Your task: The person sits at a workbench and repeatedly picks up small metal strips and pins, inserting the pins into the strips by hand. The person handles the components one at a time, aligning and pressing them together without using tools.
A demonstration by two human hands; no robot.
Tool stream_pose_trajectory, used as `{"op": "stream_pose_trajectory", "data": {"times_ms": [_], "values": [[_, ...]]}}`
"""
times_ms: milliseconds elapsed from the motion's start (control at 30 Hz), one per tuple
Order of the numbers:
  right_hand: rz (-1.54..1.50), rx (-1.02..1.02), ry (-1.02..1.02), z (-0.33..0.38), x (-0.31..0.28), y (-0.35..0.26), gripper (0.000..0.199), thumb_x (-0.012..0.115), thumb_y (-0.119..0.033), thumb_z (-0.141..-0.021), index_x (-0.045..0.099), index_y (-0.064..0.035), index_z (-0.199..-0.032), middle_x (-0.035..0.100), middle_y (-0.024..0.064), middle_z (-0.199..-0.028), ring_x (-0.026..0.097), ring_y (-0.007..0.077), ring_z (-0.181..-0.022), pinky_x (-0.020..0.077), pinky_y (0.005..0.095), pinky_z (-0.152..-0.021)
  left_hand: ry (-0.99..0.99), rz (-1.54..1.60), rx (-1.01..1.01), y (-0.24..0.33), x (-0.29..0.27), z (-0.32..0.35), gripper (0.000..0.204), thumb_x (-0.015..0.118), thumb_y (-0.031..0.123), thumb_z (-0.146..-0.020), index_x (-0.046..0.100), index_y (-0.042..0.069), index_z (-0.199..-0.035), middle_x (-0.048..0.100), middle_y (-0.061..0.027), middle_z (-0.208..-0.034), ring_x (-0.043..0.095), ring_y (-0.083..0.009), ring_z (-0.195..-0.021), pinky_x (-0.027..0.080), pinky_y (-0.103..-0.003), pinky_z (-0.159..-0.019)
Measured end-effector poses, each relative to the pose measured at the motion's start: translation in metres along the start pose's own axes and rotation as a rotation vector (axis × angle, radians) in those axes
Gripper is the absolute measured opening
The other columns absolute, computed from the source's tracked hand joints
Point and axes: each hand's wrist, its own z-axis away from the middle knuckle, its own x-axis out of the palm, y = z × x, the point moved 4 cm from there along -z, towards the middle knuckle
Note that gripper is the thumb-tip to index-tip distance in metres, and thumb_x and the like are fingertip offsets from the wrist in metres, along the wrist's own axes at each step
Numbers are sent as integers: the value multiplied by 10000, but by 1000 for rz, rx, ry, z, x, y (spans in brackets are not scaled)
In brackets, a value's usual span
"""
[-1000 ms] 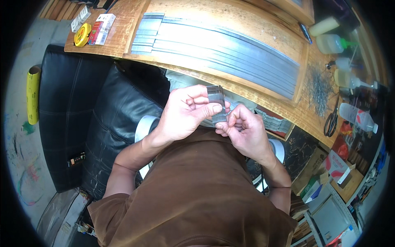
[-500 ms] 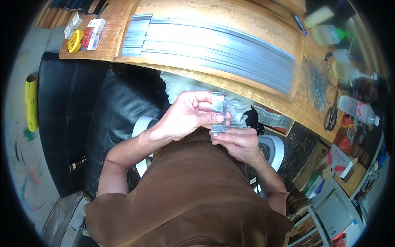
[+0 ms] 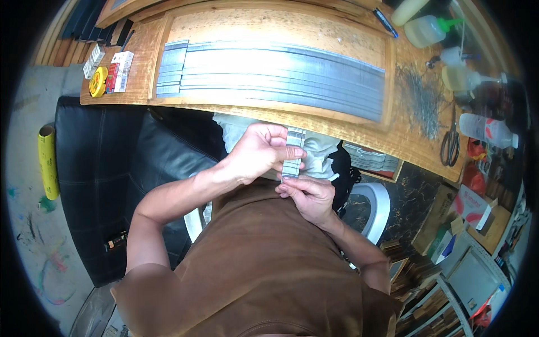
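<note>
In front of my body, below the table edge, my left hand (image 3: 261, 153) pinches a small stack of thin grey strips (image 3: 293, 137), thumb across the front and fingers behind. My right hand (image 3: 309, 194) has its thumb and fingertips closed on the lower end of that stack. The stack stands roughly upright between the two hands. On the wooden table (image 3: 269, 110) beyond them lies a wide panel of long, overlapping grey strips (image 3: 281, 73). Shorter pieces cover the panel's left end.
On the table's left are a yellow tape measure (image 3: 98, 81) and small boxes (image 3: 119, 71). Thin wire-like pieces (image 3: 421, 104), black scissors (image 3: 450, 147) and several bottles (image 3: 424, 31) are at the right. An open drawer (image 3: 373, 160) holds more grey strips. White chair arms (image 3: 373, 210) flank me.
My view has shifted, so the table sits slightly lower. The stack has tilted and turned more of its striped side toward me; both hands still grip it.
</note>
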Motion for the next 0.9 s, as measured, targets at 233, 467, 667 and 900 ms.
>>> {"op": "stream_pose_trajectory", "data": {"times_ms": [233, 467, 667, 900], "values": [[55, -29, -10, -6, -1, -6, 180, 724, 94, -929, 758, 56, -1102, 794, 195, -1042, 799, 234, -875, 673, 325, -776, -94, 8, -92, 5, -1, -2, 199, 735, 46, -976, 729, -26, -1162, 788, -151, -1031, 786, -223, -924, 662, -324, -737], [117, -67, -60, -13, -1, -12, 184, 750, 103, -899, 769, 56, -1076, 800, 179, -1024, 801, 237, -887, 669, 321, -801, -122, 10, -31, 1, -3, -2, 197, 734, 61, -982, 731, -27, -1159, 790, -148, -1015, 785, -211, -916, 659, -317, -753], [67, -4, -16, -10, 0, -6, 188, 759, 108, -889, 775, 46, -1065, 802, 174, -1003, 801, 237, -887, 666, 314, -808, -125, 76, -56, -2, -5, -5, 207, 746, 68, -975, 736, -30, -1157, 789, -158, -1016, 786, -221, -913, 660, -328, -756], [201, -264, -98, -23, 1, -24, 257, 806, 82, -838, 790, -3, -1080, 797, 171, -1017, 796, 259, -900, 649, 321, -797, -132, -100, 176, 16, -1, 24, 187, 707, 16, -996, 714, -77, -1158, 787, -169, -1029, 766, -205, -913, 631, -318, -842]]}}
